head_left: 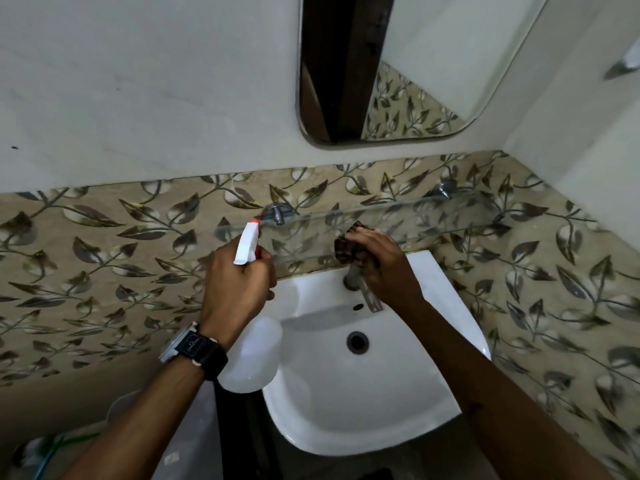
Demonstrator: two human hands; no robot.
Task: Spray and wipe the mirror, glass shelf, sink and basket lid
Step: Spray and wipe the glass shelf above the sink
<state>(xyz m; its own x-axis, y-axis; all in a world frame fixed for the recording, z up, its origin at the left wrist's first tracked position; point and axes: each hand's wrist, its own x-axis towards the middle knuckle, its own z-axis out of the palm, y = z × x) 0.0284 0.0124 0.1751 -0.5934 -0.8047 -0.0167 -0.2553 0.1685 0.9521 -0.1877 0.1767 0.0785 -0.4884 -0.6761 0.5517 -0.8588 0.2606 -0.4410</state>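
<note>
Looks like the glass shelf (398,216) step. Shelf sits on the leafy tile wall, just above the sink (346,393) and below the mirror (398,71).

Left hand (235,289) wrapped around the neck of a spray bottle (249,351), fingers curled tight, one finger seeming to rest at the red trigger. White nozzle with a red tip pointing up at the left end of the shelf. Bottle see-through and pale; too cloudy to tell how much liquid is inside.

Right hand (377,268) bunched around a dark brown cloth (353,247), fingers pressed together over it. Cloth up at the front edge of the shelf, close to touching it; hard to say if it really rests on the glass. Tap (363,289) partly hidden under that hand.

Next move, as a guess: a squeeze of the trigger at the glass, then a slow rub with the cloth along the whole shelf, with care not to push hard on the thin glass.

Sink bowl white and empty, drain hole open, no water pooled inside. Basket lid not clearly in sight; only a pale blurry edge at the bottom left.
</note>
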